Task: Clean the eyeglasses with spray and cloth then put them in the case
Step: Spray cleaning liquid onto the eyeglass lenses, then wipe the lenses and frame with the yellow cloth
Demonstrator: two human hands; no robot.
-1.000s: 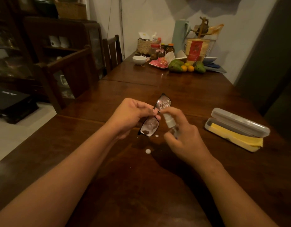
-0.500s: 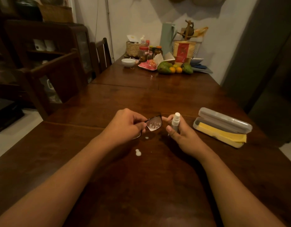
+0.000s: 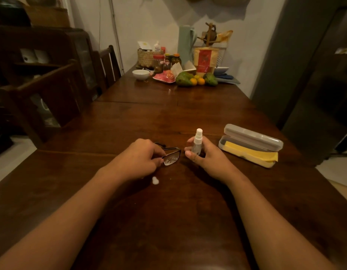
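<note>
Since a second ago both hands have come down and drawn apart: the nozzle that was aimed at a raised lens now points up, and the glasses sit low over the worktop [image 3: 168, 221]. From the head view, the left hand [image 3: 138, 156] has its fingers curled round the eyeglasses [image 3: 171, 156], pinching the dark frame near one lens, so that only that lens, speckled with wet spots, shows past the fingertips; whether the frame touches the wood I cannot tell. Just to the right of that lens, not touching it, the right hand [image 3: 206, 159] grips the spray bottle [image 3: 197, 143] upright, thumb and fingers wrapped round its clear body and the white nozzle standing free above them. Beyond the right hand, on its outer side, the case [image 3: 252, 140] lies with its lid open, and the yellow cloth [image 3: 252, 154] is draped inside it, one corner spilling over the near rim. Close below the left hand's fingertips a small white blob [image 3: 155, 180] rests on the wood. Far ahead of both hands, at the wall end, stand a white bowl [image 3: 141, 74], jars, and green and orange fruit [image 3: 188, 80].
</note>
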